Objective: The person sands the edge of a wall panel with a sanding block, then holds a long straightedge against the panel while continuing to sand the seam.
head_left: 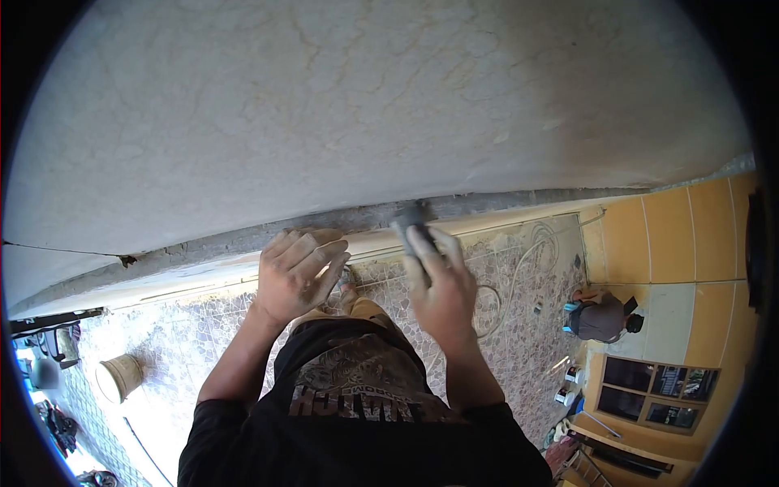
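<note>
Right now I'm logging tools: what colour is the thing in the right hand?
Dark grey, in the head view: the tool in the right hand.

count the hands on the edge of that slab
2. The left hand rests flat against the grey edge of the slab; the right hand presses a dark block to the edge further right.

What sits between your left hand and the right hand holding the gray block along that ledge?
In the head view, nothing: only bare gray ledge edge lies between the left hand and the right hand gripping the gray block.
</note>
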